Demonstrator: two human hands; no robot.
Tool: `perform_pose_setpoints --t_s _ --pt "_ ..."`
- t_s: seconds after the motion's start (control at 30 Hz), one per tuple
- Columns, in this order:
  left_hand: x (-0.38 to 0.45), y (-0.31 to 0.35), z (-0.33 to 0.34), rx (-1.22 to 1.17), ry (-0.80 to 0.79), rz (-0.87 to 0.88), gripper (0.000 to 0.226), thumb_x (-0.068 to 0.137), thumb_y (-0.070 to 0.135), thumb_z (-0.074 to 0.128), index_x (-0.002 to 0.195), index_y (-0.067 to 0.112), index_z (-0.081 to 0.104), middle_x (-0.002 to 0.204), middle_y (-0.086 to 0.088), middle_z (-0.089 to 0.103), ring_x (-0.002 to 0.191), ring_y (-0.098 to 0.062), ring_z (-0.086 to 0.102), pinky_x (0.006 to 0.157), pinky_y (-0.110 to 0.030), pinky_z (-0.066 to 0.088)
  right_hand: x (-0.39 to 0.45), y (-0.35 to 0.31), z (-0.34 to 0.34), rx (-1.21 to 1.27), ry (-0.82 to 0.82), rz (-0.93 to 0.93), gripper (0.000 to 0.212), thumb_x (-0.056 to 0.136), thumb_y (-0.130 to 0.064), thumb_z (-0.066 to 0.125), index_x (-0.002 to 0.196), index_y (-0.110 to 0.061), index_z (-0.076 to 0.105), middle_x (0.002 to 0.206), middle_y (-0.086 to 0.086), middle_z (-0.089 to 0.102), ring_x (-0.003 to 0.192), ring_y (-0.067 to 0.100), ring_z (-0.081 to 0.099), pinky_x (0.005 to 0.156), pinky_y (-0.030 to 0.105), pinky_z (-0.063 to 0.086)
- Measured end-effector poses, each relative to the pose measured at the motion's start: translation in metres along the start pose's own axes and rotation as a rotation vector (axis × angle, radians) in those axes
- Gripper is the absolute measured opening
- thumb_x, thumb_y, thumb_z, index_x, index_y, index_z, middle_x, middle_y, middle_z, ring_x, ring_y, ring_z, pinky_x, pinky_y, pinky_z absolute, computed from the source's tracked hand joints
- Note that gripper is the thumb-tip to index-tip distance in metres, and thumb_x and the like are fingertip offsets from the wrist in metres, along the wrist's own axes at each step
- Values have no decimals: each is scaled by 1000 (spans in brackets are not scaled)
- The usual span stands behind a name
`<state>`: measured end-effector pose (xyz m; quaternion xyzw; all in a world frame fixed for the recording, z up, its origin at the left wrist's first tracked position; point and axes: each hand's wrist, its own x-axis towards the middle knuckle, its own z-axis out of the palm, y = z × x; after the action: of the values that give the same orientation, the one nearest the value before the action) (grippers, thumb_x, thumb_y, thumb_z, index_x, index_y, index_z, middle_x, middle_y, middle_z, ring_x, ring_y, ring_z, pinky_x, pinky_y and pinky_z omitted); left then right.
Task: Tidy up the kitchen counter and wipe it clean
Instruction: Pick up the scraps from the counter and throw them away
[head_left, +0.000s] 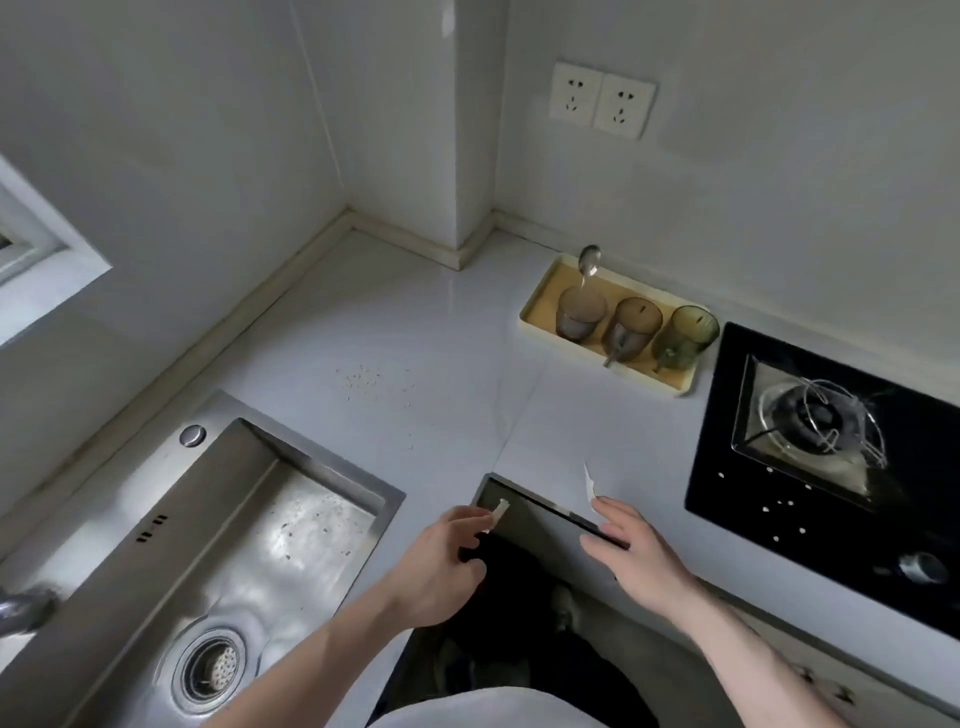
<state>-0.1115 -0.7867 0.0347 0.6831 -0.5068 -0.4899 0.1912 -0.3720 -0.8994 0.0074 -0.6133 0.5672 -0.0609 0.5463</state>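
My left hand (441, 561) pinches a small white scrap (500, 512) between thumb and forefinger, over the left end of a dark rectangular bin (545, 506) at the counter's front edge. My right hand (636, 551) reaches over the bin's right end with straight fingers. Its forefinger tip touches a pointed white paper scrap (589, 483) on the white counter (447, 332). Fine crumbs (363, 376) lie scattered in the counter's middle, and a few more are near the sink corner.
A steel sink (249, 545) fills the left, specks in its basin. A black gas hob (831, 447) on the right carries white crumbs. At the back wall a yellow tray (535, 306) holds three glass jars and a spoon. Wall sockets (600, 101) sit above.
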Motion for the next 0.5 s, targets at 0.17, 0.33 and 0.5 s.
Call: perform_pose_setpoints --t_s 0.17,0.33,0.5 --pt "9 -4 19 40 -124 16 61 91 12 54 151 19 49 151 14 42 125 -8 56 99 -20 48 -43 34 13 74 81 66 59 96 -26 68 150 -23 46 148 -20 41 129 1 50 105 25 41" --pt "15 -9 37 101 -188 15 60 91 10 55 150 16 49 149 12 43 122 -10 57 99 -22 48 -70 54 23 104 132 111 56 96 -26 67 149 -24 47 148 -18 41 127 0 51 99 20 38" --pt "26 -14 50 139 -235 -76 60 89 11 54 149 12 51 150 5 47 128 -16 56 103 -25 46 -75 61 27 106 129 118 54 98 -24 66 148 -22 48 146 -17 43 127 4 52 97 19 39"
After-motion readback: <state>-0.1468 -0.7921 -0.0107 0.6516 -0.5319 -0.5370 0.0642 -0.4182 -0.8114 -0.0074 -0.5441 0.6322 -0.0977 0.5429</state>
